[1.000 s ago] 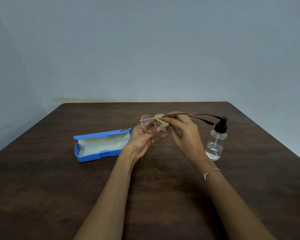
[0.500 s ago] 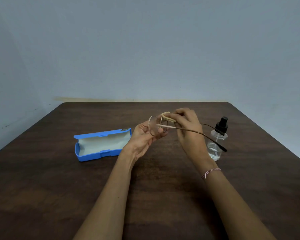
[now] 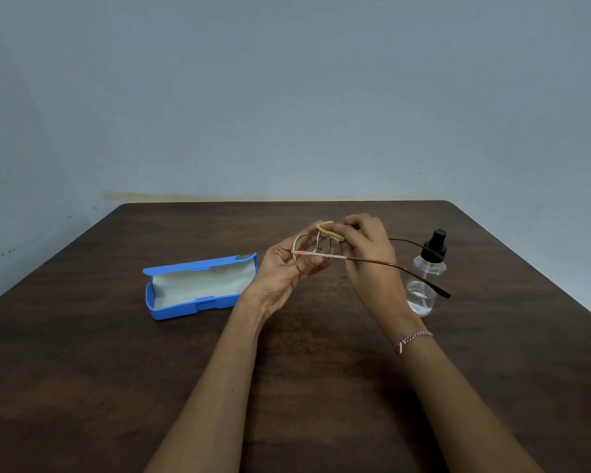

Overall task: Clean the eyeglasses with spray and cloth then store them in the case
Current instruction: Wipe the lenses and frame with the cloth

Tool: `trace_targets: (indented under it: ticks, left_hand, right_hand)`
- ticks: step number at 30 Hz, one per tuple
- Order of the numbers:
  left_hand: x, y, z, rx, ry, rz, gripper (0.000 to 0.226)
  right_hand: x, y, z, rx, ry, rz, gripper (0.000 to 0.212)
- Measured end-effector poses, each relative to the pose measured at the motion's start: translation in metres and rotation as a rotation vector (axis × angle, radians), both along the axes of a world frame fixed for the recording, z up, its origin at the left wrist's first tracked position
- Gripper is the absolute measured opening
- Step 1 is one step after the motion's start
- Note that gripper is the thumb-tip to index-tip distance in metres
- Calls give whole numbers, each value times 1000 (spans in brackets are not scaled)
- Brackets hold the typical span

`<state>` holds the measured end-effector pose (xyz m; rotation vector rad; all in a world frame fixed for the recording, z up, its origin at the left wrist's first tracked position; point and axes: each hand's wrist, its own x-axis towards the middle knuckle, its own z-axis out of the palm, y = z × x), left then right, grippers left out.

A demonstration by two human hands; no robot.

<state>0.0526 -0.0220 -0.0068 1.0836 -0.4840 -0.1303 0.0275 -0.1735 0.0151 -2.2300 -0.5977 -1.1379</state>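
Thin-rimmed eyeglasses (image 3: 307,256) are held above the middle of the dark wooden table (image 3: 82,370), their brown temples stretching right toward the spray bottle. My left hand (image 3: 282,271) grips the frame around the left lens. My right hand (image 3: 367,254) pinches a small folded yellow cloth (image 3: 328,232) against the far lens. A clear spray bottle (image 3: 425,278) with a black pump stands upright to the right of my hands. An open blue glasses case (image 3: 198,288) with a white lining lies to the left.
A blue-grey wall rises behind the table's far edge. The table's right edge runs diagonally close to the bottle. A braided bracelet (image 3: 413,339) circles my right wrist.
The glasses have been turned in my hands: the temples, earlier pointing level to the right, now slope down across the bottle. The cloth has shifted onto the far lens.
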Motion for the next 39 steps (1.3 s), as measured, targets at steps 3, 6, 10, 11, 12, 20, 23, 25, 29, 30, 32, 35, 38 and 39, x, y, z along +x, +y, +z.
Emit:
trace_targets:
  ticks: [3, 6, 10, 11, 12, 20, 23, 25, 29, 30, 32, 35, 38, 39]
  left_hand:
    - [-1, 2, 2, -14, 19, -27, 52]
    - [-1, 1, 2, -3, 23, -16, 46]
    - [-4, 0, 5, 21, 14, 30, 40]
    - [-5, -1, 6, 17, 9, 43, 38]
    - [-5, -1, 6, 3, 11, 55, 37]
    - [-4, 1, 6, -125, 78, 17, 38]
    - [-4, -1, 6, -108, 77, 8, 36]
    - [-4, -2, 5, -102, 77, 14, 34]
    - [-4, -1, 5, -93, 75, 47, 35]
    - [-3, -1, 5, -88, 72, 52, 35]
    - [-4, 0, 5, -73, 69, 65, 35]
    - [-4, 1, 5, -43, 82, 82, 37]
    - [-5, 1, 6, -18, 99, 92, 42]
    - [-6, 1, 6, -10, 100, 100, 41]
  right_hand:
    - [-3, 2, 1, -15, -11, 61, 41]
    - [-4, 4, 1, -6, -10, 50, 37]
    - [-3, 4, 0, 34, 36, -13, 25]
    - [-3, 5, -1, 45, 42, -14, 21]
    - [-2, 5, -1, 52, 41, -9, 19]
    - [-4, 10, -2, 30, 8, 114, 32]
    - [-2, 10, -3, 51, 9, 30, 32]
    - [-2, 10, -4, 67, 30, -19, 27]
    - [-1, 10, -5, 87, 72, -33, 17]
    - [-2, 10, -5, 87, 73, -13, 16]
    - [-2, 10, -4, 84, 67, 63, 18]
    - [-3, 11, -3, 65, 44, 105, 29]
    - [-2, 11, -3, 70, 45, 29, 27]
    - [-1, 10, -4, 63, 53, 8, 24]
